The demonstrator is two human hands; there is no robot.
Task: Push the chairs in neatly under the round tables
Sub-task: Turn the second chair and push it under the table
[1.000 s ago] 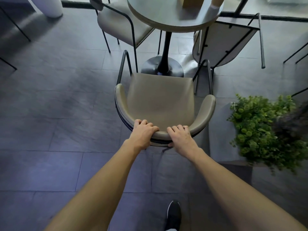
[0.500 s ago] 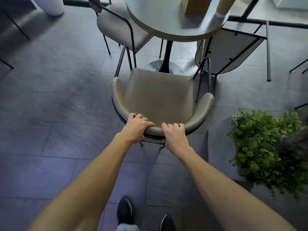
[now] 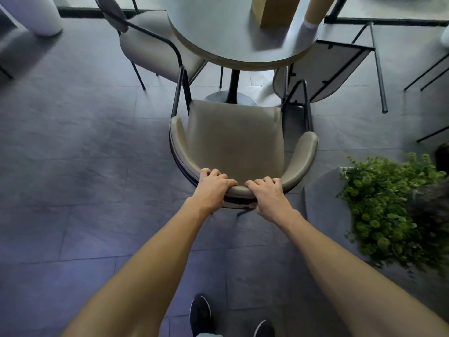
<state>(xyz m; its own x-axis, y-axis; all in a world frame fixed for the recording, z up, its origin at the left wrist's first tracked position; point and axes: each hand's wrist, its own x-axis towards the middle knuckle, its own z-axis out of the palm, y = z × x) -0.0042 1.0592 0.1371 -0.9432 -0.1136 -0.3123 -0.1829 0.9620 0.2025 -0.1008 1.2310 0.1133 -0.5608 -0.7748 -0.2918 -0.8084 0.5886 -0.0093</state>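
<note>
while both hands grip the curved backrest, the beige armchair (image 3: 234, 139) stands facing the round table (image 3: 243, 32), its seat front near the table's pedestal base, not yet under the top. left hand (image 3: 213, 188) fingers curl over the back's top edge; right hand (image 3: 268, 195) does likewise just beside it. green plant (image 3: 388, 210) at right, second chair (image 3: 155, 45) at table's left.

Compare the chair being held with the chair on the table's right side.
The held chair stands upright, seat facing up; the right chair is tipped, showing its underside, legs pointing sideways. The left hand and right hand grip the held chair's backrest; no hand touches the right chair. Both have pale seats and black metal frames beside the round table.
</note>
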